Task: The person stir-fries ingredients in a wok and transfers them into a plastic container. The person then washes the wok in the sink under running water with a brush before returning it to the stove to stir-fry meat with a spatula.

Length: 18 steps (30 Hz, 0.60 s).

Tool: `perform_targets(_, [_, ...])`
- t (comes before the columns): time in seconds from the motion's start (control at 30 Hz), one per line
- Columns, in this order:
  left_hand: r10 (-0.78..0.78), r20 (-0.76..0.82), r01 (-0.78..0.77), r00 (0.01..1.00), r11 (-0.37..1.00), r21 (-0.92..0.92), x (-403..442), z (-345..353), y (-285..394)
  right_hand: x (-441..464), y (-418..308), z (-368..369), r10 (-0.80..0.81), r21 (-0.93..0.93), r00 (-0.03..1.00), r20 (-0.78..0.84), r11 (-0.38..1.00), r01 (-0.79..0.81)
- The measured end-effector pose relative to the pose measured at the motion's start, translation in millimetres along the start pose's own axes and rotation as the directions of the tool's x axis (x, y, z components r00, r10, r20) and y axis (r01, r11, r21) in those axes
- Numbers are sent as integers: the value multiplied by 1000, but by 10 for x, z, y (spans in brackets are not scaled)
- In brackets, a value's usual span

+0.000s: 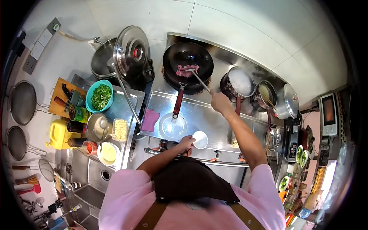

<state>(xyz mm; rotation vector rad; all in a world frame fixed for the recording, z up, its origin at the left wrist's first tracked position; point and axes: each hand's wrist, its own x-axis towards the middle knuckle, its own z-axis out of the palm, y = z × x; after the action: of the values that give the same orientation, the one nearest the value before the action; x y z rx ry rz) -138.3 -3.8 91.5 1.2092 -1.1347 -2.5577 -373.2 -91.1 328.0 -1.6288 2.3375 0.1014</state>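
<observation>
My right hand (221, 102) is wrapped round the handle of a metal spatula (201, 82). Its head rests among pieces of pink raw-looking meat (186, 70) in a dark wok (188, 51) on the stove. The wok's red-brown handle (179, 100) points toward me. In my left hand (186, 142) is a small white bowl (200, 140), gripped by its rim and held over the front edge of the steel counter. Just behind it on the counter lies a shallow clear dish (172, 126). A purple cloth (150, 120) is left of that dish.
Right of the wok stand a steaming pan (240, 81), another pan (264, 95) and a lidded pot (288, 101). A propped lid (131, 53) rises at the left. Nearby are a turquoise bowl of chopped greens (101, 96), a steel bowl (97, 126) and a sink (92, 174).
</observation>
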Motion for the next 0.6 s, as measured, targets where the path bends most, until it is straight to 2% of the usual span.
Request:
perform_targets(0.1, [59, 13, -60, 998, 998, 17, 441, 101, -209, -1, -22, -138, 53, -60, 998, 37, 997, -50])
perform_targets(0.2, [140, -77, -134, 987, 988, 81, 549, 193, -203, -144, 17, -212, 38, -15, 997, 69, 999, -37])
perform_targets(0.33, [161, -140, -158, 977, 987, 31, 594, 239, -311, -206, 201, -137, -9, -3, 1000, 29, 1000, 9])
perform_targets(0.4, [172, -58, -169, 983, 984, 62, 527, -25, -548, -157, 267, -72, -11, 4, 999, 31, 1000, 11])
perform_targets(0.43, [-41, -101, 28, 994, 991, -127, 409, -82, -494, -193, 245, -103, -19, 1, 1000, 20, 1000, 19])
perform_targets(0.47, [-252, -139, 195, 958, 923, -333, 288, -139, -437, -261, 226, -130, -26, -1, 1000, 7, 1000, 26])
perform_targets(0.53, [-338, -243, 172, 909, 836, -520, 53, -381, -416, -330, 131, -226, -25, 0, 1000, 1, 1000, 25])
perform_targets(0.6, [-258, -330, 56, 908, 856, -513, -102, -675, -420, -385, 30, -258, -6, 4, 1000, 30, 1000, 6])
